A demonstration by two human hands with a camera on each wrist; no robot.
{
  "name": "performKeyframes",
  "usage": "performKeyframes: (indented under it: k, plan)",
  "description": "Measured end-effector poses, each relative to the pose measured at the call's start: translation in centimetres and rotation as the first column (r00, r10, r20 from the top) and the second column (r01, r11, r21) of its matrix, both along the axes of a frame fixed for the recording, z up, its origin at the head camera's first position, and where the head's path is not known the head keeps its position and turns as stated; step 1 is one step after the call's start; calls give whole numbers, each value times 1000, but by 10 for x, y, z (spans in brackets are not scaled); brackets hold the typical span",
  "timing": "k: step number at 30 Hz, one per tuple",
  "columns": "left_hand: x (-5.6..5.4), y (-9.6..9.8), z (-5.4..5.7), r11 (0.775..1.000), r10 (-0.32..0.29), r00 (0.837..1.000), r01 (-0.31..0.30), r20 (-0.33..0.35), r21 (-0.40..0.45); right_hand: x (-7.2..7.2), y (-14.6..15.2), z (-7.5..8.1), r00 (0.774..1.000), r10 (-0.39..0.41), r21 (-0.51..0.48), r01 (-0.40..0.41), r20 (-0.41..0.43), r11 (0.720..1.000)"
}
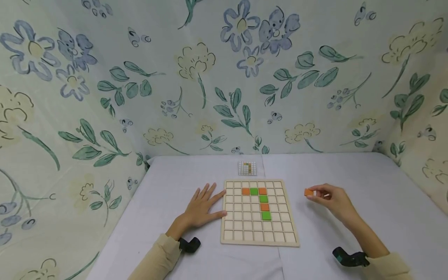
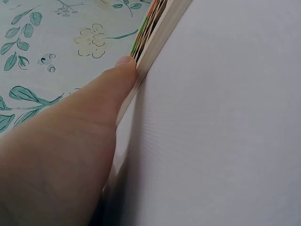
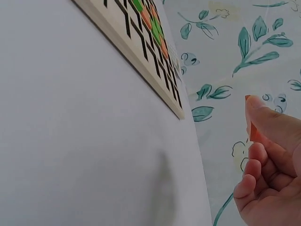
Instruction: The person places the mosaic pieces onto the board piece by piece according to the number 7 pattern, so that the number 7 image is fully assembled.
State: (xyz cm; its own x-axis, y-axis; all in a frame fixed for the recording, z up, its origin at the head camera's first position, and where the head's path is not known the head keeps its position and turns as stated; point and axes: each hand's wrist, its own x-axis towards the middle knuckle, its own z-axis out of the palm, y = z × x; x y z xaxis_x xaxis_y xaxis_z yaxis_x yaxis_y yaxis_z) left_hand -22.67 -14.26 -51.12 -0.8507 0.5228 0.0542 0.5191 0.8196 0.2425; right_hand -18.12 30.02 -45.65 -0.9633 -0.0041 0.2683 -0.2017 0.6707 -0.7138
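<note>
In the head view a wooden grid board [image 1: 238, 224] lies on the table, with orange tiles [image 1: 265, 207] and green tiles [image 1: 266, 216] forming a short row that turns downward. My left hand [image 1: 200, 210] rests spread on the cloth, its thumb and index fingertip touching the board's left edge. The left wrist view shows the thumb [image 2: 124, 70] against that edge. Off to the right of the board, my right hand [image 1: 331, 199] pinches an orange tile [image 1: 308, 192] between thumb and fingers. Seen from the right wrist, the tile [image 3: 252, 126] is nearly edge-on.
A small card [image 1: 247, 168] printed with a grid and a coloured pattern lies behind the board. White cloth [image 1: 392, 202] covers the table. Floral fabric [image 1: 224, 93] hangs behind it. Each wrist carries a black device [image 1: 350, 258].
</note>
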Motion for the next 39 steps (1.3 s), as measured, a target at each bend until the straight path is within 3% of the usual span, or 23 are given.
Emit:
performKeyframes:
  k: [16,28,39]
  plan:
    - [0,0,3,1000,-3,1000,3,1,-2,15,-54,-10,984,168,-77,-163,59,984]
    - [0,1,3,1000,-4,1000,4,-3,-1,21,-77,-29,946,295,-133,-278,136,951]
    - [0,0,3,1000,-5,1000,5,-2,9,25,-85,-29,915,373,-142,-354,151,925]
